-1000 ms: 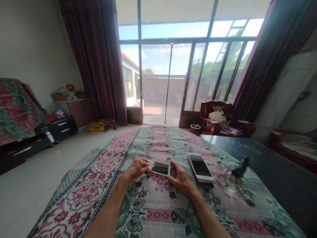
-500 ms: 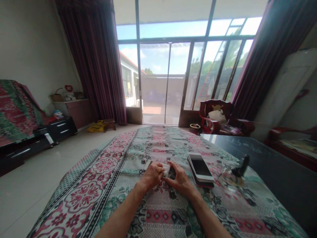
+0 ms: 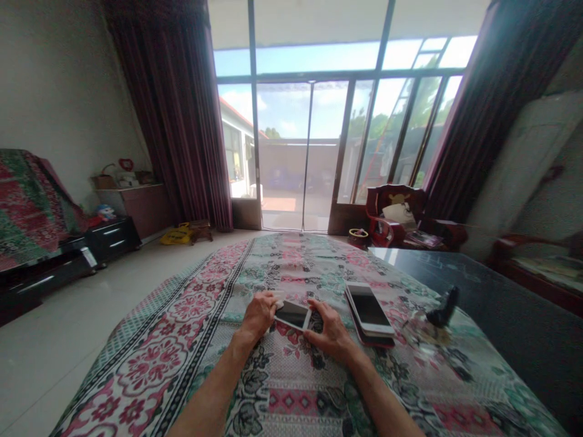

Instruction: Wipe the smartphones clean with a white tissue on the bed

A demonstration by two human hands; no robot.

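A white-framed smartphone [image 3: 293, 314] with a dark screen lies between my two hands, low over the tablecloth. My right hand [image 3: 331, 329] grips its right end, with the thumb at the near edge and the fingers at the far edge. At the phone's left end, my left hand [image 3: 259, 314] has its fingers curled around a small white piece, which looks like a tissue or cloth and is mostly hidden. Beside my right hand, a larger white phone [image 3: 370, 309] rests on a dark, reddish-edged flat thing [image 3: 380, 341].
A patterned tablecloth [image 3: 182, 364] covers the table. To the right stand a clear glass dish [image 3: 421, 334] and a black object [image 3: 444, 309], near a dark tabletop [image 3: 492, 297]. Beyond are a wooden chair [image 3: 387, 200] and glass doors [image 3: 291, 158].
My left hand has slid left from the phone's right end to its left end, uncovering the dark screen. My right hand keeps its hold in nearly the same place.
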